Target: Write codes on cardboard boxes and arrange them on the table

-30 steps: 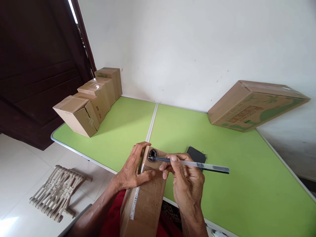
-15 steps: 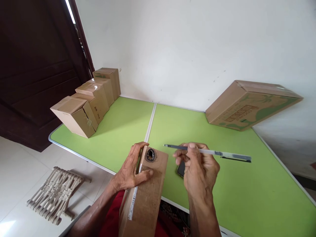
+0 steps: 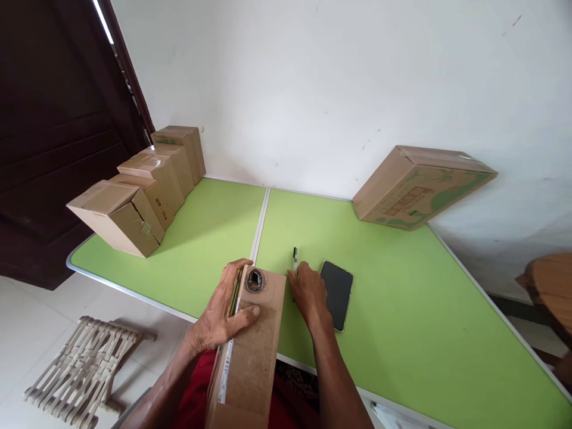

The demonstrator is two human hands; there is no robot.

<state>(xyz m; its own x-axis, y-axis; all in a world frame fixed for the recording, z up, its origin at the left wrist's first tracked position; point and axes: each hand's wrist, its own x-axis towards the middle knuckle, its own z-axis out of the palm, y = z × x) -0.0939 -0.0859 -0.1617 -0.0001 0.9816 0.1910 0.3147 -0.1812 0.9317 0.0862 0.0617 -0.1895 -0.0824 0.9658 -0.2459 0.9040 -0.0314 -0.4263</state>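
A long cardboard box (image 3: 254,357) leans from my lap onto the near edge of the green table (image 3: 402,298). A round hole (image 3: 255,280) is cut near its top end. My left hand (image 3: 223,313) grips the box's upper left edge, with the thumb across the face. My right hand (image 3: 308,295) rests low on the table just right of the box. Its fingers are closed over a pen (image 3: 295,257) that lies flat and points away from me. A black phone (image 3: 336,293) lies face down right beside that hand.
Several small cardboard boxes (image 3: 138,190) stand in a row at the table's far left. A large flat printed box (image 3: 420,185) leans against the white wall at the back right. A woven stool (image 3: 80,369) is on the floor at left. A wooden object (image 3: 552,289) sits at the right edge.
My right hand drew the pen's tip out of the box's hole, swung it right, then lowered it onto the table between box and phone. The left hand stayed on the box.
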